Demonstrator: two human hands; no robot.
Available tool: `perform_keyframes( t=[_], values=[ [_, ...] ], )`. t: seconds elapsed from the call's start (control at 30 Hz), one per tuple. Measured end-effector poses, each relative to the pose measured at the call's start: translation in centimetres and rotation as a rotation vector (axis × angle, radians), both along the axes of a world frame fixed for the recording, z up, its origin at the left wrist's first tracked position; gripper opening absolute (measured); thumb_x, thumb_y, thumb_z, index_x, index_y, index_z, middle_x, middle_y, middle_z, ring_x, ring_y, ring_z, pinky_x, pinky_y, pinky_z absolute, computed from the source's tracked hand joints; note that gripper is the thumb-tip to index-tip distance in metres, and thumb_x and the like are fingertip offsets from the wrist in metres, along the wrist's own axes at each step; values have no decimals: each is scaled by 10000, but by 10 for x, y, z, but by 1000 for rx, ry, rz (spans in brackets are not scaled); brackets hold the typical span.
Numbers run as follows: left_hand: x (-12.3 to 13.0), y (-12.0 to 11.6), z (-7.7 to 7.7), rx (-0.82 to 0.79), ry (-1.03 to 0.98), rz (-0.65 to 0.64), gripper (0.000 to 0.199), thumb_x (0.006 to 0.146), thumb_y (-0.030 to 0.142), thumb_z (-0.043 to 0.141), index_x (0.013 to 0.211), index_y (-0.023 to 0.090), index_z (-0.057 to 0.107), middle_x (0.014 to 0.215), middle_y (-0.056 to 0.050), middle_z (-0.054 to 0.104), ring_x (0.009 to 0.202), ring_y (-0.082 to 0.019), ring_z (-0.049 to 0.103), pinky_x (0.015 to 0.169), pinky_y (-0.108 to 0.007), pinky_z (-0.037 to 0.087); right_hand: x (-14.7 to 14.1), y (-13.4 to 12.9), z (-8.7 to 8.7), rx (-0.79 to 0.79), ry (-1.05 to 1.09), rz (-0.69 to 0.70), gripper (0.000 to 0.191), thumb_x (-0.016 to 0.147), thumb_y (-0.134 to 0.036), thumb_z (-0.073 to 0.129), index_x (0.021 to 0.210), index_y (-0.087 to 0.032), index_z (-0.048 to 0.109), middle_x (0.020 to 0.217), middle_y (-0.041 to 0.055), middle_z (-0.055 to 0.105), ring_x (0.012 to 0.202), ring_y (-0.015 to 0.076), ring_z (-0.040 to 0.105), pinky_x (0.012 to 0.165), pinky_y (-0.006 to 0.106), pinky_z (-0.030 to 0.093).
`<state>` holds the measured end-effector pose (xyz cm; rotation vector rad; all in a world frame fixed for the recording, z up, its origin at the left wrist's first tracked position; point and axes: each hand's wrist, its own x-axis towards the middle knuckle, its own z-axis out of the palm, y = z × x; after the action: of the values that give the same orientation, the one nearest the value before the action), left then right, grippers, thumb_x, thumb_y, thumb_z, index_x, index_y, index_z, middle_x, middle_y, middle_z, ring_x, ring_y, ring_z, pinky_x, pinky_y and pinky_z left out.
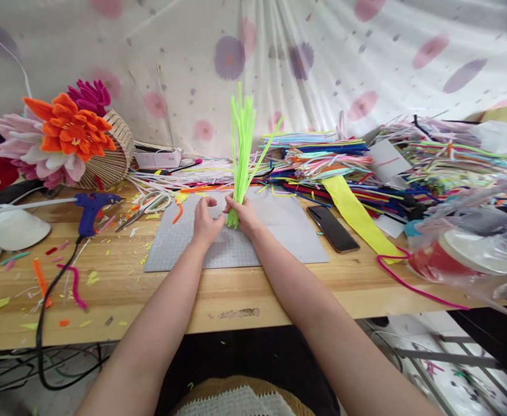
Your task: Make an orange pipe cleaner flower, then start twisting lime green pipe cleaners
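Observation:
A bundle of bright green pipe cleaners (243,144) stands upright over the grey cutting mat (288,231). My right hand (243,214) is closed round the lower part of the bundle, whose ends poke out just below the fingers. One stem leans out to the right, apart from the others. Close by on the left, my left hand (207,219) is curved with thumb and fingers apart, and nothing shows between them. Its thumb tip comes near the bundle's base; whether it touches I cannot tell.
Left of the mat lie scissors (149,207), a blue glue gun (92,212) with its black cord, and scraps. Fuzzy flowers (73,127) stand behind them. To the right are a phone (333,229), a yellow strip (357,214), piled pipe cleaners (326,162) and a red-and-white spool (461,254).

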<state>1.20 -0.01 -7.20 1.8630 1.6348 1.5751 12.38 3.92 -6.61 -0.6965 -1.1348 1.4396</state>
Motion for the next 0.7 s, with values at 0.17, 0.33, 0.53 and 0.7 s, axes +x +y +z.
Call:
perform_keyframes(
  t=[0.17,0.33,0.53,0.7],
  values=[
    [1,-3,7,-34,177,-131,45,689,194,561,664,202,524,727,-23,566,762,-180,526,772,-339,404,1,0,-2,-45,32,3,377,571,-460,701,728,-192,487,528,-80,451,482,51,445,491,185,383],
    [2,-2,6,-44,182,-187,100,707,278,592,648,200,571,727,-31,593,754,-182,542,773,-344,404,0,-1,-3,-63,56,22,360,586,-434,698,756,-186,498,550,-83,444,487,42,421,485,180,368],
    [2,3,1,-107,80,-156,76,698,209,578,624,203,563,704,-21,568,733,-171,531,727,-323,413,0,-3,-2,-81,52,22,373,550,-430,717,735,-188,503,564,-73,468,497,49,444,488,189,389],
    [2,5,-4,-149,62,-237,80,679,207,593,606,197,560,692,-10,567,723,-158,521,706,-303,406,0,1,0,-99,158,-58,407,566,-477,703,719,-204,442,540,-83,431,505,62,472,498,203,414]
  ],
)
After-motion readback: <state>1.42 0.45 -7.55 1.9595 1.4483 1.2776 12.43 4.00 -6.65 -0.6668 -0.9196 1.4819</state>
